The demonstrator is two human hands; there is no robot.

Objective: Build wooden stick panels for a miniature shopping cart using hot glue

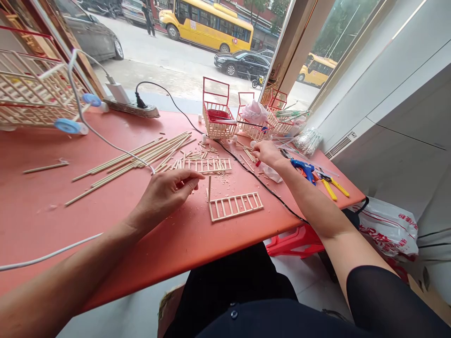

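My left hand point(172, 188) hovers over the table with thumb and fingertips pinched together; anything between them is too small or hidden to make out. Just right of its fingertips, a short wooden stick point(210, 188) stands upright at the corner of a flat ladder-like stick frame point(234, 206). My right hand point(269, 154) reaches farther out, its fingers curled down beside a small white round piece point(253, 144). A bit of red point(258, 163) shows under that hand, and what the fingers grip is unclear. A second ladder-like frame point(211, 165) lies behind the first.
Long wooden sticks point(134, 159) lie left on the red table point(116, 249). Small stick baskets point(218, 117) stand at the back, and a larger one point(31, 89) at left. A black cable point(246, 166) crosses the table. At right lie a blue glue gun point(303, 170) and yellow-handled pliers point(333, 185).
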